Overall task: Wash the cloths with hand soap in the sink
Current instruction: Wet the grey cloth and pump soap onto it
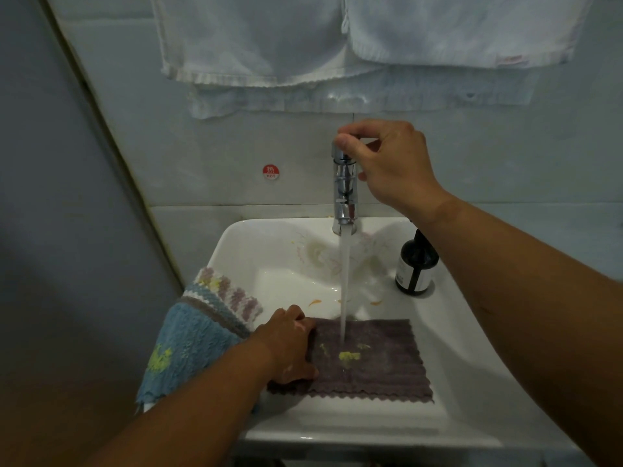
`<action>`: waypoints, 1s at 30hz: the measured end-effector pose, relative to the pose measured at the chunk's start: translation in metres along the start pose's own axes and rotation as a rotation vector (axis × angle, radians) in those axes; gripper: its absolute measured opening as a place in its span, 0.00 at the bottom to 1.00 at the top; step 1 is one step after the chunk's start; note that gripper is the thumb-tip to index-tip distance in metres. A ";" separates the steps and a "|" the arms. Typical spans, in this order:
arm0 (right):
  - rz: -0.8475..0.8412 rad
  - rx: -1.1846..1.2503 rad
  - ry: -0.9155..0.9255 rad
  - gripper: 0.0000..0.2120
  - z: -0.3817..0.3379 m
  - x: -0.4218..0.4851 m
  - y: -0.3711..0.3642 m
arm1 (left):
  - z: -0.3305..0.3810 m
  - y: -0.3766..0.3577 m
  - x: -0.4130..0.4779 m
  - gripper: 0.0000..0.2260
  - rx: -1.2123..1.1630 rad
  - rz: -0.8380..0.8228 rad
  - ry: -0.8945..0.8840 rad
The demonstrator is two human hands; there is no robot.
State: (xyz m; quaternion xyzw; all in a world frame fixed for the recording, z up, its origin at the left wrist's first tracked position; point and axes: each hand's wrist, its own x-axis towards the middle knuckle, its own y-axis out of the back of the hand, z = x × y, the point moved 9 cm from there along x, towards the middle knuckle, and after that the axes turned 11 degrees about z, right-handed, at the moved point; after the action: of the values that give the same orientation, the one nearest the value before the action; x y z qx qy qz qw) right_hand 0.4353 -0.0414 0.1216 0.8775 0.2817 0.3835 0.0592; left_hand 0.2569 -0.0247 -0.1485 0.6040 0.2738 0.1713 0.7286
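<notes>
A home bathroom: white sink (236, 251), tiled wall (202, 146), hanging towels (256, 38).

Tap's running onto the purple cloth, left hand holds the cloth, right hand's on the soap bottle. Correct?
One slip: the right hand grips the top of the tap, not the soap bottle, which stands on the sink rim below that forearm. The head view shows it. The rest stands: water falls on the purple cloth and the left hand holds its left edge.

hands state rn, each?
Left hand: closed, grips the purple cloth.
Right hand: closed, grips the tap top.
</notes>
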 end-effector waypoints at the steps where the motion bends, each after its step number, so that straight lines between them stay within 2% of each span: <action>1: -0.001 -0.002 -0.002 0.12 0.000 0.000 0.000 | 0.000 0.000 0.000 0.37 0.003 0.000 -0.001; 30: 0.056 -0.022 0.018 0.12 0.000 -0.005 0.003 | 0.000 0.001 0.000 0.37 0.006 0.010 -0.005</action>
State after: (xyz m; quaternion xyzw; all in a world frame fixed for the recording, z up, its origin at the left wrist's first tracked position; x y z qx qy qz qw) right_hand 0.4345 -0.0467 0.1196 0.8809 0.2533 0.3960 0.0558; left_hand 0.2570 -0.0246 -0.1478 0.6082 0.2693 0.1725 0.7265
